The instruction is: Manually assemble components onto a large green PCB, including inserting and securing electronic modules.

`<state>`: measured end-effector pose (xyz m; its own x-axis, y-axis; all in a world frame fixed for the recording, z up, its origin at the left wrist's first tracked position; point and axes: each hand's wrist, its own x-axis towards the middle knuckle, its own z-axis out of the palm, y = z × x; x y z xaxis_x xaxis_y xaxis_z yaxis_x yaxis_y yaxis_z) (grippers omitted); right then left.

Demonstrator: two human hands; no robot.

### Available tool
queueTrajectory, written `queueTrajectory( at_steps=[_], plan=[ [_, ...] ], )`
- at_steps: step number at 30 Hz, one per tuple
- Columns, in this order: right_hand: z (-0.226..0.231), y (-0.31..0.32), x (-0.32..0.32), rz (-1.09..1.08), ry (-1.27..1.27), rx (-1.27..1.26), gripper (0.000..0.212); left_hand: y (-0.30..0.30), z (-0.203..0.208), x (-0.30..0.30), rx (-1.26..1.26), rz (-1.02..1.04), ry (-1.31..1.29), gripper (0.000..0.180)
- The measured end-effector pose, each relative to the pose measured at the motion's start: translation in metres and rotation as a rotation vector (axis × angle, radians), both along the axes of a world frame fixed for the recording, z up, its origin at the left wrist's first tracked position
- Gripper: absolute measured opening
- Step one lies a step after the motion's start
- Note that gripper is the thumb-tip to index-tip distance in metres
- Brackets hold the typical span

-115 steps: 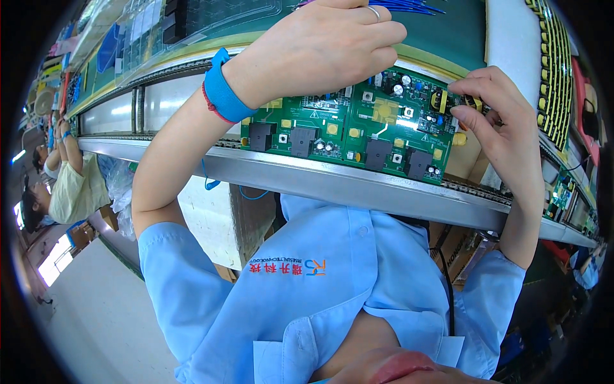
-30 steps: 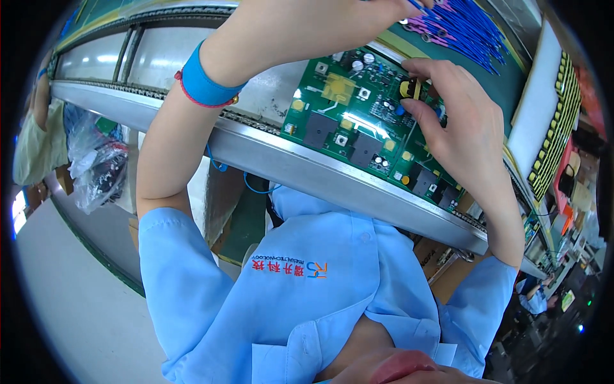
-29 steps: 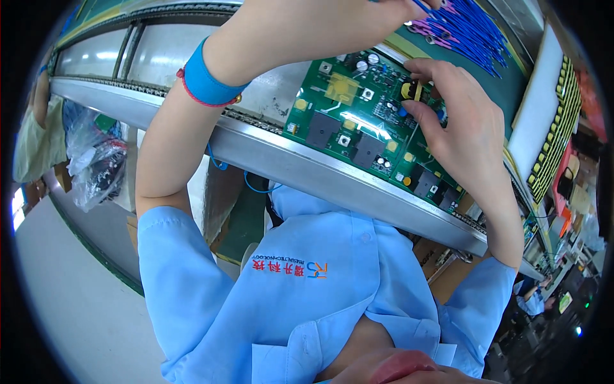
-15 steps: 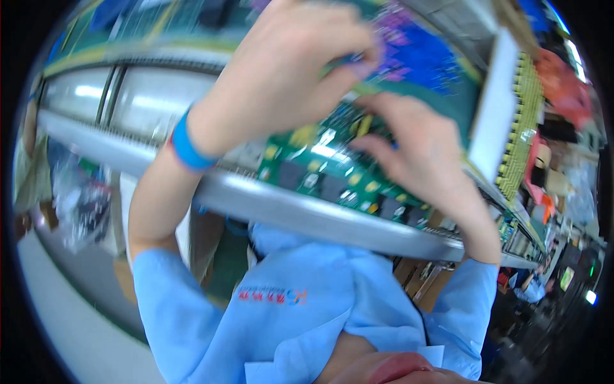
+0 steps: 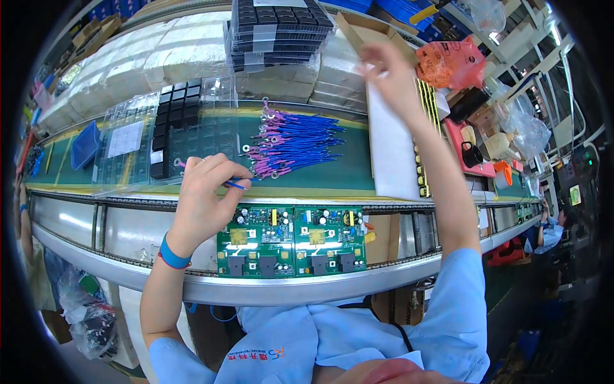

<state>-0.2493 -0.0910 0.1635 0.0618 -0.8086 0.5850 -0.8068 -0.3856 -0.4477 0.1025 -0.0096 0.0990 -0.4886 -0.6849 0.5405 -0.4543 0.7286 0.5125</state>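
Note:
My left hand (image 5: 212, 198) is closed around thin blue wire (image 5: 236, 185), just above the left edge of the green circuit board panel (image 5: 286, 265). A pink-sleeved ring terminal (image 5: 181, 162) shows behind its knuckles. The panel, populated with components, lies across the conveyor rails in front of me. Beyond it, a pile of blue wires (image 5: 313, 137) with pink sleeves and ring terminals rests on the green mat. My right hand (image 5: 387, 72) is raised at the far right, over the white foam board (image 5: 391, 141); its fingers are smeared by motion.
Black square parts (image 5: 176, 115) sit in a clear plastic tray (image 5: 217, 144) left of the wires. Farther left is a blue bin (image 5: 86, 146). Stacked black trays (image 5: 281, 29) stand at the back. A yellow-and-black strip of parts (image 5: 422, 168) edges the foam board; an orange bag (image 5: 451, 63) lies beyond.
The view has levelled and now takes in more of the bench. My right hand has left the circuit board for the far right. My left hand has come down and left.

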Motion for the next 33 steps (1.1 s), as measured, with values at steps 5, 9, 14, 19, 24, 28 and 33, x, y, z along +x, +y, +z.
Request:
queueTrajectory(
  at_steps=[5,9,14,19,24,28,33],
  plan=[
    [0.064,-0.103,-0.144,-0.362,-0.509,-0.213,0.068,-0.006,0.001,-0.002,0.002,0.004,0.001,0.007],
    [0.080,-0.139,-0.173,-0.582,-0.407,-0.158,0.064,-0.006,-0.002,0.001,0.007,0.007,-0.008,0.007],
    [0.094,-0.152,-0.162,-0.337,-0.746,0.204,0.046,-0.005,-0.006,0.004,0.023,-0.001,-0.030,0.007],
    [0.117,-0.153,-0.138,-0.160,-0.718,0.115,0.027,-0.004,-0.007,0.003,-0.003,0.008,-0.033,0.008],
    [0.128,-0.147,-0.132,-0.264,-0.702,0.030,0.024,-0.004,-0.006,0.004,0.009,0.019,-0.042,0.008],
    [0.150,-0.135,-0.144,-0.798,0.097,-0.198,0.040,-0.004,-0.010,0.004,0.031,0.017,-0.049,0.008],
    [0.207,-0.101,-0.127,-0.479,-0.200,-0.594,0.025,-0.007,-0.012,0.006,0.110,0.009,-0.022,0.005]
  ],
)
